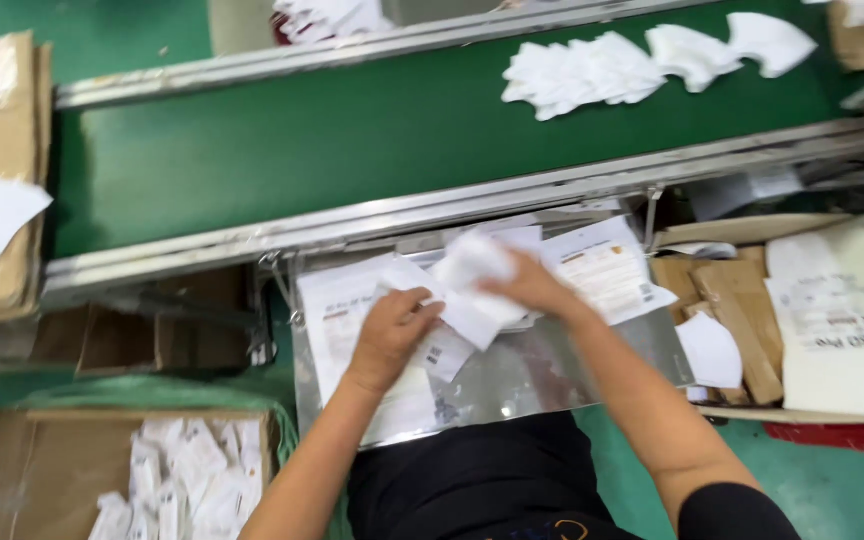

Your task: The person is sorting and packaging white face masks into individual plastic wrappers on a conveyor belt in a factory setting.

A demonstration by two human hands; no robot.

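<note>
While both forearms reach forward, left hand [389, 335] and right hand [530, 285] fingers pinch white packets [472, 290].

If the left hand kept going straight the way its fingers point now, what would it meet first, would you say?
Probably the white pouch that the left hand already touches at its fingertips, up and to the right; the right hand lies just beyond, though motion blur makes depth uncertain.

Motion blur smears the white mask [474, 262] and the fingers of the right hand [527, 283] that grip it; print on the packets [607, 265] too small to tell. Both forearms pass out at the lower edge. Carton of packed masks [112, 470] cropped at bottom left
</note>
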